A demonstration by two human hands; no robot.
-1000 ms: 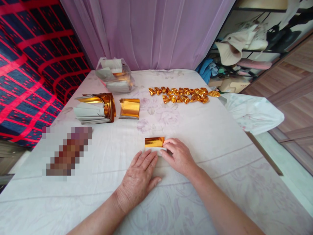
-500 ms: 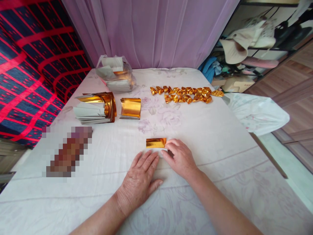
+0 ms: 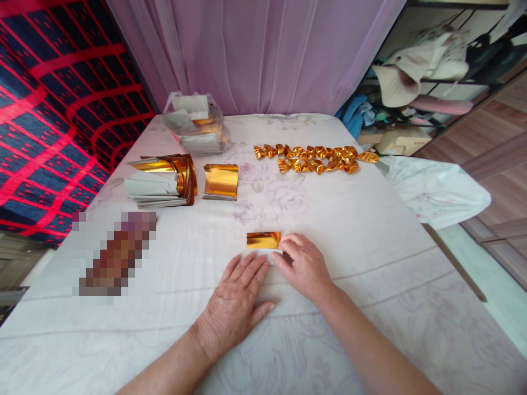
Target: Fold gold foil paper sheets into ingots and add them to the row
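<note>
Small folded gold foil sheet (image 3: 263,240) lying flat on the white flowered cloth (image 3: 370,230), in the middle of the table, just in front of both hands. Right hand (image 3: 302,263) at the right end of the sheet, fingertips (image 3: 286,241) touching its edge, fingers bent and close together, pinching or pressing there; cannot tell which. Left hand (image 3: 234,299) spread flat on the cloth, palm down, holding nothing, its fingertips just below the lower edge of the sheet.

For a clean fold, probably best to keep the left hand as a weight near the lower edge, to line up the corners exactly, then to press the crease slowly from one end to the other. Thin foil likely to wrinkle under too much force.

Farther away: single gold sheet (image 3: 221,181), beside it a stack of gold and white sheets (image 3: 162,181), behind these a clear plastic bag (image 3: 195,123) with more sheets. To the right, row of finished folded gold pieces (image 3: 315,156), well apart from the hands.
</note>
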